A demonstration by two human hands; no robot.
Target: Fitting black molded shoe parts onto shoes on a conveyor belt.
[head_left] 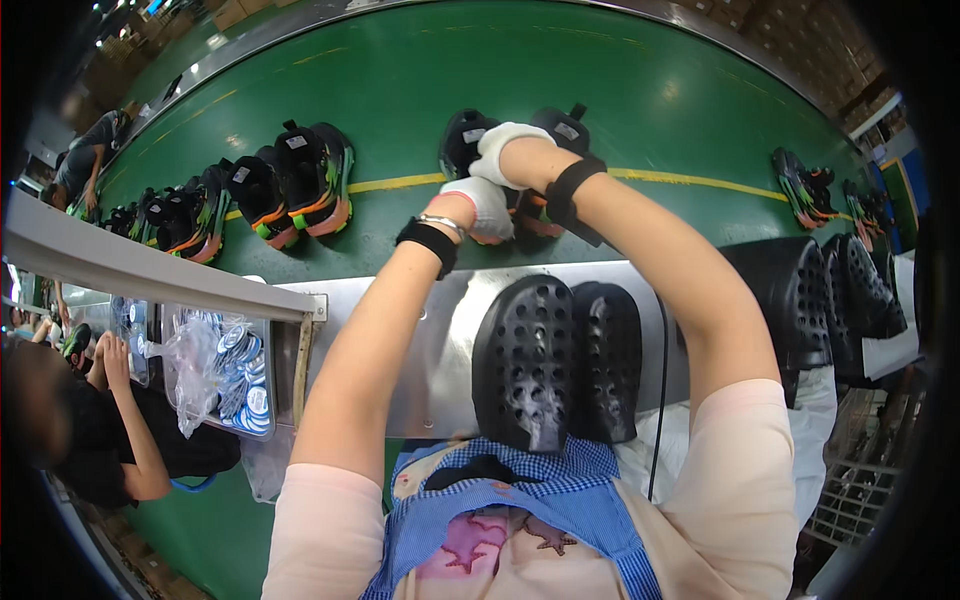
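Both my hands are gloved in white and work at a black sneaker (465,138) with a bright-coloured sole on the green surface. My left hand (485,210) is closed over its toe end, and the orange sole edge shows just below. Over its collar on the right side bends my right hand (508,152), with the fingertips partly hidden. Right beside it stands the matching sneaker (566,128), its front partly covered by my right wrist. Nearer me, two black sole-shaped pads (525,360) with round holes lie on the metal ledge (440,345).
Along the yellow line (690,180), several sneakers (290,180) stand to the left and more sneakers (800,185) to the right. A tray (262,355) of round blue-and-white labels sits at left, under a grey bar (150,265). Black shoe-shaped pieces (790,295) stack at right. A co-worker (140,430) sits left.
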